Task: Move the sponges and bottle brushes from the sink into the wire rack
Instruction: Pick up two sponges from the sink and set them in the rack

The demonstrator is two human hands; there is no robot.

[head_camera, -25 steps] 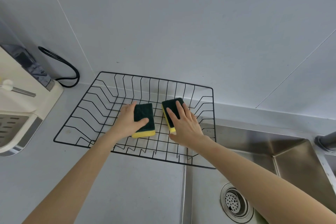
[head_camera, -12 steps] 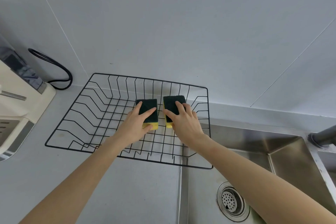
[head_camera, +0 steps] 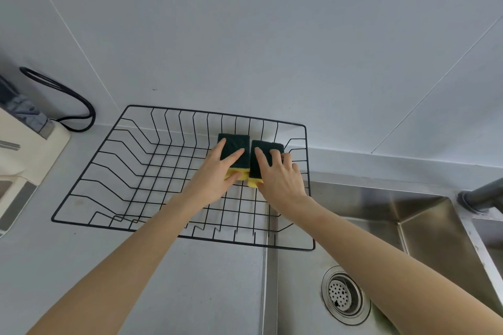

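Two yellow sponges with dark green scrub tops lie side by side in the far right part of the black wire rack [head_camera: 89, 171]. My left hand [head_camera: 215, 174] rests on top of the left sponge [head_camera: 236, 144], fingers spread over it and thumb at its near yellow edge. The right sponge [head_camera: 268, 148] is under my right hand [head_camera: 280, 177], which presses on it the same way. The two sponges touch along their inner sides. No bottle brush is in view.
The steel sink [head_camera: 381, 226] with its round drain [head_camera: 344, 295] lies to the right, and the rack's right end overhangs it. A dark faucet base [head_camera: 479, 196] stands at the far right. A cream appliance [head_camera: 24, 155] with a black cable [head_camera: 68, 98] sits at the left.
Both hands have slid the sponges toward the rack's far right corner and closer together, so they now touch. The view has shifted slightly left.
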